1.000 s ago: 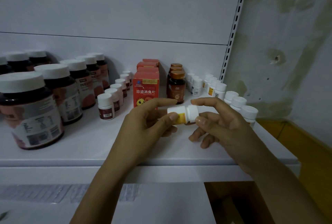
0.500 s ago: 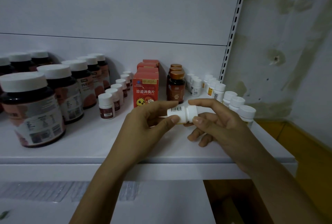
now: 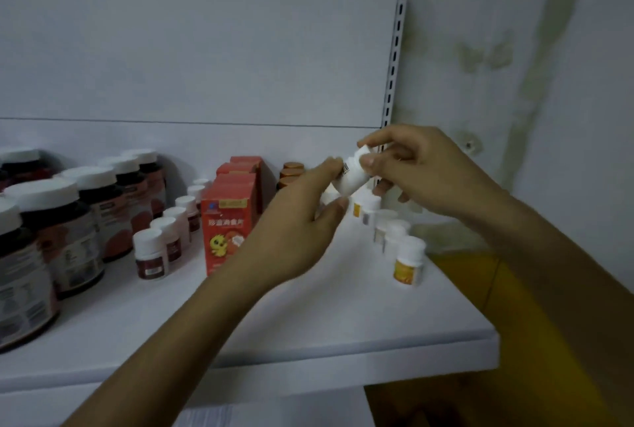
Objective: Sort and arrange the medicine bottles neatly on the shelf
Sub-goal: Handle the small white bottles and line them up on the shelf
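Hovering over the shelf [image 3: 240, 334] near its back right corner, above the white-capped row [image 3: 394, 238], left hand [image 3: 291, 234] pinches the body and right hand [image 3: 425, 169] the cap of a tilted small white bottle [image 3: 353, 179]. Should go upright, label forward, into that row without bumping neighbours.

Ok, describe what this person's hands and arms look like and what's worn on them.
The left hand and right hand are bare, with no gloves. The left forearm and right forearm are bare too, to the picture's edge: no sleeves, watch or bracelet show. Nails look short. Rings: too blurred to tell.
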`<action>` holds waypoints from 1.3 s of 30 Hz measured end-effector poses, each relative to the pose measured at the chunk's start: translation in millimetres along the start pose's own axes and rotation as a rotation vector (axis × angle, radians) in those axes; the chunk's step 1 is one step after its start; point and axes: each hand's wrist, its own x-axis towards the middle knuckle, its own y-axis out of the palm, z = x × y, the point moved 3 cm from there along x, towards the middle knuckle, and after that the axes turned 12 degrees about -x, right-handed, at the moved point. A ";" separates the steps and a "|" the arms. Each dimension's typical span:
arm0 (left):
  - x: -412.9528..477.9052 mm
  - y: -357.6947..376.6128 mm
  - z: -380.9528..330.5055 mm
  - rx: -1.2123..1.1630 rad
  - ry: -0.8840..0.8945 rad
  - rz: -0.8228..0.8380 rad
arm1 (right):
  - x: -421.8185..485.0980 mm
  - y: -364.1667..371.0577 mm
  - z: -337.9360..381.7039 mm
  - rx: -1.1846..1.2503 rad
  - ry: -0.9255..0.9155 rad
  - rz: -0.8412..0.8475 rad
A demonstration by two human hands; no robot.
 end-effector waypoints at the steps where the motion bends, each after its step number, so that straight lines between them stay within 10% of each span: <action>1: 11.0 8.1 3.5 0.010 -0.015 0.041 | 9.1 -4.4 -7.6 -0.067 0.019 0.029; 15: 30.3 49.5 87.5 0.224 -0.310 0.258 | 63.8 15.3 -69.2 -0.555 0.109 0.250; 39: 21.0 53.7 85.8 0.350 -0.229 0.357 | 78.2 49.2 -107.8 -0.723 0.176 0.447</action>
